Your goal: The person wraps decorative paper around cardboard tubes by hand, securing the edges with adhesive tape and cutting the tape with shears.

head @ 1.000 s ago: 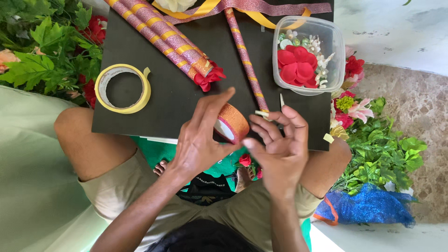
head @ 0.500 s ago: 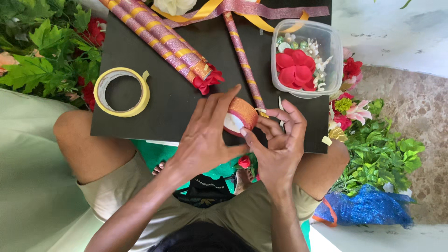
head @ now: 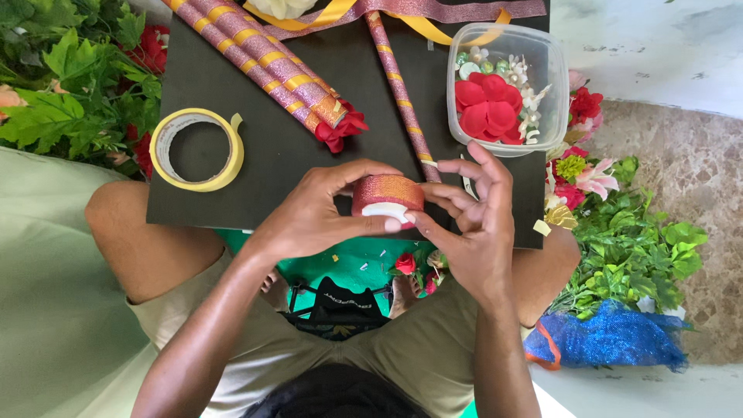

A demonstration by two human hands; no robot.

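Head view: left hand curled around a roll of glittery pink-orange ribbon tape, thumb tip pressed under its white core, fingers arched over the top. Right hand touching the same roll from the other side, thumb and forefinger pinched at its lower edge, remaining fingers fanned upward and loose. Roll held just above the near edge of a black board resting across the knees. On the board: a ring of yellow masking tape well to the left, a bundle of ribbon-wrapped sticks tipped with a red fabric flower, one single wrapped stick running down behind the roll. Clear plastic tub of red petals and small white blooms at the board's right corner. Artificial greenery on the left, more foliage and flowers on the right, crumpled blue netting below them
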